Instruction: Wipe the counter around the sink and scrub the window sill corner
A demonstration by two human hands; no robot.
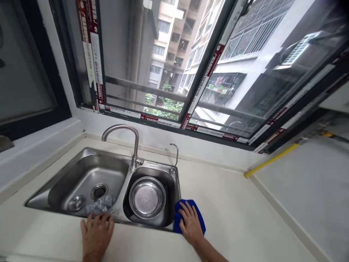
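Observation:
My right hand lies flat, fingers spread, on a blue cloth that rests on the cream worktop at the right rim of the steel double sink. My left hand rests flat with its fingers apart on the worktop at the sink's front rim, fingertips touching the steel edge. A crumpled grey-blue rag lies in the left basin just beyond that hand. A round steel strainer bowl sits in the right basin.
A curved tap and a thin small spout stand behind the sink. A drain and a loose plug are in the left basin. The worktop runs right to a wall with a yellow pipe. A window is behind.

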